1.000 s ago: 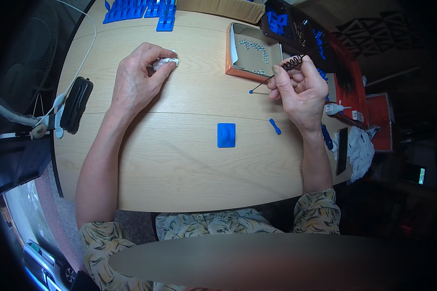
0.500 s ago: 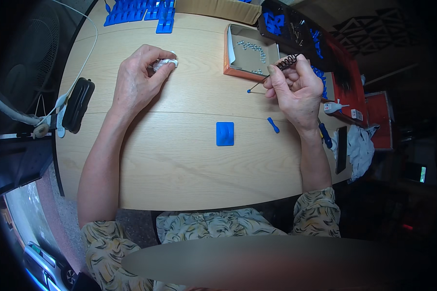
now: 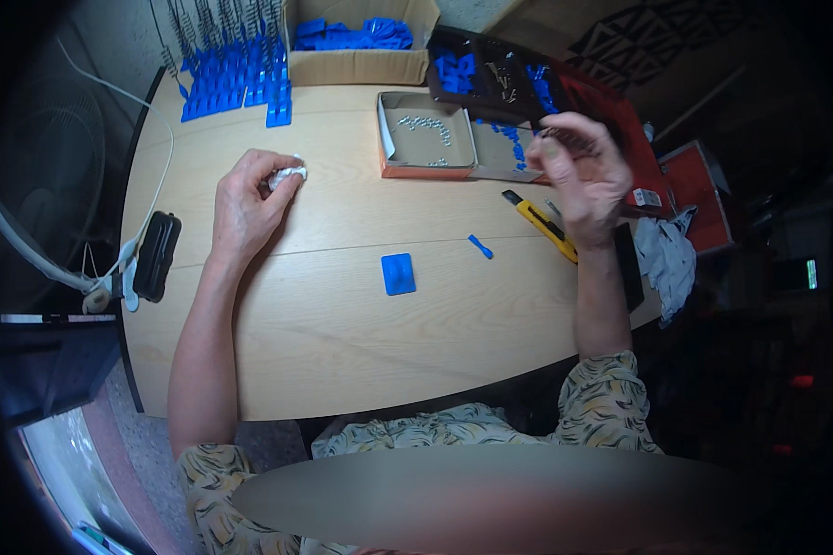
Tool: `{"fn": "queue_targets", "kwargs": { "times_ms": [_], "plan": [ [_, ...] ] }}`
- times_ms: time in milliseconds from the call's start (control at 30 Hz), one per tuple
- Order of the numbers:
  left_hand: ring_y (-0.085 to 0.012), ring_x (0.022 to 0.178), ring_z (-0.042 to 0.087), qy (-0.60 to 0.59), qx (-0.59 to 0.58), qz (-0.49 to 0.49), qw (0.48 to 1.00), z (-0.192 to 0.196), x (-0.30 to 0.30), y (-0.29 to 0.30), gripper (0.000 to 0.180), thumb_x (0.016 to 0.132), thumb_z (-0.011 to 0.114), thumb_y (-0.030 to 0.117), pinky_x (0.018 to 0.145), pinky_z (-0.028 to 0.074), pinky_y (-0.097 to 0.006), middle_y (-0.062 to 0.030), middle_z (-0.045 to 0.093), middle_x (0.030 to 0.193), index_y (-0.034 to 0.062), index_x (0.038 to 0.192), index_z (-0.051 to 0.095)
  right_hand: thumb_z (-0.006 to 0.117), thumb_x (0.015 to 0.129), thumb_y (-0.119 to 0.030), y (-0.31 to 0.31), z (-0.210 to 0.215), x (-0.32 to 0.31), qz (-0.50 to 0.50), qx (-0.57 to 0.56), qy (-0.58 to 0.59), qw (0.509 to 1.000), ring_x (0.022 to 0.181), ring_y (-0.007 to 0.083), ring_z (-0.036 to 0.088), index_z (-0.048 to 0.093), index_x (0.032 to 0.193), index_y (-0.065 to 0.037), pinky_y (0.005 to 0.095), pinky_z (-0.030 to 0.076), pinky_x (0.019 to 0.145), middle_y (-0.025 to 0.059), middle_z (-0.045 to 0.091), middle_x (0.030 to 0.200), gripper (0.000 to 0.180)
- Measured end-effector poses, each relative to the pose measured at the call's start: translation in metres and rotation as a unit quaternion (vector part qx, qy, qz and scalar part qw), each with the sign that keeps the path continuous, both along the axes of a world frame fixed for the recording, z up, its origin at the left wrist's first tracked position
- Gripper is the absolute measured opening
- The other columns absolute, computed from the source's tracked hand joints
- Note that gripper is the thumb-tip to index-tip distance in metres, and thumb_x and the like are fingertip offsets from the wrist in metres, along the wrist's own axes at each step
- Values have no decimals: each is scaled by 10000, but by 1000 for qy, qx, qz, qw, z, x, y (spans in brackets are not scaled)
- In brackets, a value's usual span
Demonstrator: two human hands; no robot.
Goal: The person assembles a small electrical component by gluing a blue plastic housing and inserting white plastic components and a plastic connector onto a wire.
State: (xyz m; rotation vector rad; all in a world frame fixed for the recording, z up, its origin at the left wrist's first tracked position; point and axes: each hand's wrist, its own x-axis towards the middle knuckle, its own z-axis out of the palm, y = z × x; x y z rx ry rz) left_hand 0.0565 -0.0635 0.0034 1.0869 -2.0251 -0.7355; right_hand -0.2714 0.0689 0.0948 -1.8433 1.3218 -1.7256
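My left hand (image 3: 246,205) rests on the table at left, fingers closed around a crumpled white cloth or tissue (image 3: 292,173). Raised at the right, my right hand (image 3: 590,185) has its fingers curled about a dark coil spring (image 3: 572,141); the spring's ends are hidden or blurred. Between the two hands, nearer to me, lies a blue square base (image 3: 399,275) with a raised middle. A small blue waisted piece (image 3: 480,246) lies to its right. Close to my right wrist is a yellow utility knife (image 3: 548,228).
An open shallow box (image 3: 428,168) holds small shiny metal parts; small blue parts (image 3: 504,139) lie beside it. At the back stand blue bases with springs (image 3: 236,79), a cardboard box (image 3: 361,69) of blue pieces and a dark compartment tray (image 3: 481,97). A black case (image 3: 160,257) lies left.
The view has shifted, showing more of the table's back. My right hand has moved rightward from the shallow box with the spring; its blue-tipped wire no longer shows. My left hand keeps its hold.
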Motion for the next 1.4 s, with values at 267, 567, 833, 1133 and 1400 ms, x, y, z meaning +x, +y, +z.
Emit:
{"fn": "queue_targets", "kwargs": {
  "times_ms": [267,567,833,1133,1400],
  "plan": [
    [-147,701,628,20,-53,-6,998,-3,-2,-1,125,853,718,91,624,506,-269,-87,667,896,34,963,731,719,694,68,-6,-67,-35,11,-44,395,917,870,244,655,715,971,-90,355,484,765,72,690,943,320],
    [-160,723,635,-10,-59,-1,998,5,-5,3,132,852,713,78,621,500,-277,-86,664,919,38,978,722,743,743,-78,-2,-77,-39,-30,-65,479,875,925,205,628,722,987,-116,369,442,848,47,682,969,248],
    [-154,884,621,-18,23,5,1000,14,-8,7,154,884,691,81,789,487,-282,-73,660,985,27,1025,721,666,853,-18,5,-71,-33,-103,-66,434,893,849,219,656,678,1040,-51,362,488,803,119,689,922,190],
    [-140,788,617,-5,-16,-1,1000,5,-5,4,144,898,707,137,706,491,-273,-62,666,936,38,1000,732,688,886,-63,23,-82,-27,-177,106,202,957,486,196,613,624,913,-8,330,449,454,87,601,591,89],
    [-109,764,585,42,-30,-6,999,-10,-3,-4,127,927,671,99,673,464,-247,-68,656,933,12,998,731,619,947,-100,17,-80,-48,-212,104,133,963,476,106,490,590,831,12,302,378,458,90,508,555,164]
  ]
}}
